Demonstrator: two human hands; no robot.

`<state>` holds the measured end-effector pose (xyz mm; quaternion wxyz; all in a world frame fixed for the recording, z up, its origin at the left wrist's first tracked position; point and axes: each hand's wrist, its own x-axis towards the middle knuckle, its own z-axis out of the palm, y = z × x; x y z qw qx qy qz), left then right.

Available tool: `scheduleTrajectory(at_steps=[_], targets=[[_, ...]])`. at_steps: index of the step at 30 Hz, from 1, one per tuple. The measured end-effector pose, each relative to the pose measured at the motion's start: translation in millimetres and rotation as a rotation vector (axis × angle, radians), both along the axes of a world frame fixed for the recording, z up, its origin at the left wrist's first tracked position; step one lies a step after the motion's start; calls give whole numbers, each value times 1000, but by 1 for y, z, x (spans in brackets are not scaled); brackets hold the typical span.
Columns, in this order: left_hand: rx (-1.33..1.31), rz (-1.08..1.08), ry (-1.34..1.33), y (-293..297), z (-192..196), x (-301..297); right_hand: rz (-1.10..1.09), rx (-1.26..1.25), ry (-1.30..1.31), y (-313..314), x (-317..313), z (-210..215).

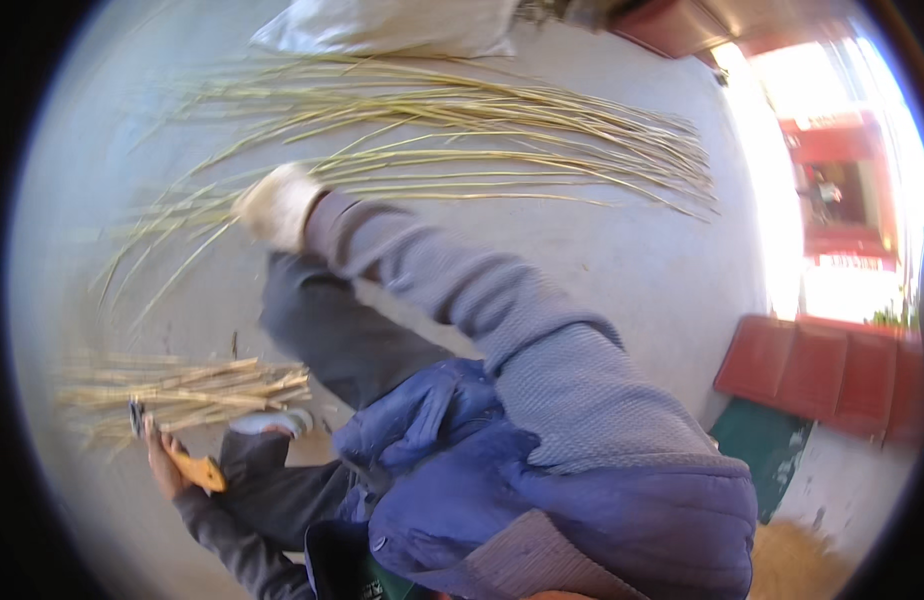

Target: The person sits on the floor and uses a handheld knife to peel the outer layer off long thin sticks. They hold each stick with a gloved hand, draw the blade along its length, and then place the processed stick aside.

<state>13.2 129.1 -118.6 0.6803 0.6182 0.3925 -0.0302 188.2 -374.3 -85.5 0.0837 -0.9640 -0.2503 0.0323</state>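
My left hand [162, 458], bare at the end of a dark sleeve, is closed round an orange-handled hand tool [197, 470] with a dark metal end. It looks like pruning shears, but its blades are too small to make out. Just beyond lies a pile of short cut stalks [217, 385]. My right hand [279, 208], in a whitish work glove, reaches out to the near side of the long thin yellow-green stalks [502, 115]. Some stalks meet its fingertips. Those fingers are blurred, and whether they grip a stalk does not show.
A white sack [387, 25] lies behind the long stalks. My shoe [272, 422] is beside the short pile, on the grey floor [622, 265]. Dark red panels [827, 375] and a green board [762, 450] stand at the right, below a bright doorway.
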Motion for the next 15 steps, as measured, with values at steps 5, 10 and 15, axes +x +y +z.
scheduleTrajectory(at_steps=[5, 10, 15], targets=[[-28, -30, -99, -36, 31, 6, -10, -123, 17, -56, 28, -19], [-166, 98, -243, -46, 65, -10, -372, -517, -27, -95, 90, -9], [-169, 267, -291, -33, 71, -38, -383, -523, 35, -20, 141, -21]])
